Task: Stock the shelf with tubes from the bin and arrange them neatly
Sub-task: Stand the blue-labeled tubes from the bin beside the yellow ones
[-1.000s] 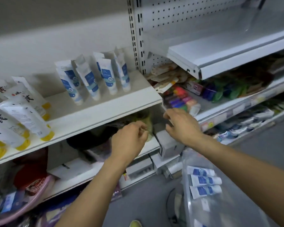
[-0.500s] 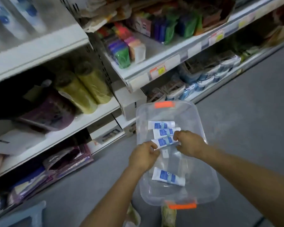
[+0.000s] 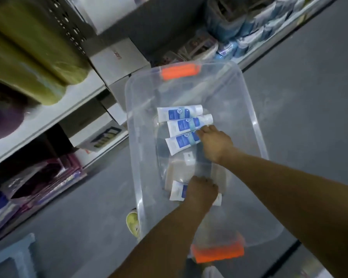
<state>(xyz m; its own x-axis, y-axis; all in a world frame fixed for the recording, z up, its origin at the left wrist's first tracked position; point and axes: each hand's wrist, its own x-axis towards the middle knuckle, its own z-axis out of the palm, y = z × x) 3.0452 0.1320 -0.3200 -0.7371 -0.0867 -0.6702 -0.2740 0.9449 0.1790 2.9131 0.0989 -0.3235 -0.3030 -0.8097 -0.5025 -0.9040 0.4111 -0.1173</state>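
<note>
A clear plastic bin [image 3: 256, 127] with orange handles stands on the grey floor below me. Three white tubes with blue labels lie side by side in its far half: the far tube [image 3: 179, 113], the middle tube [image 3: 186, 125] and the third tube [image 3: 178, 142]. My right hand [image 3: 216, 143] is down in the bin, its fingers curled round the cap end of the third tube. A fourth tube [image 3: 177, 190] lies nearer me. My left hand [image 3: 202, 190] covers most of it with fingers curled over it.
Store shelving runs along the left with yellow-green rolls [image 3: 38, 57], white boxes [image 3: 117, 59] and purple packets [image 3: 48, 177] low down. More packaged goods [image 3: 239, 37] fill the shelf beyond the bin. A light-blue stool [image 3: 14, 255] stands at lower left. My shoe [image 3: 132, 221] is beside the bin.
My view dropped from the upper shelf to the bin. Both hands came down into it; the left moved from the third tube back to the near tube.
</note>
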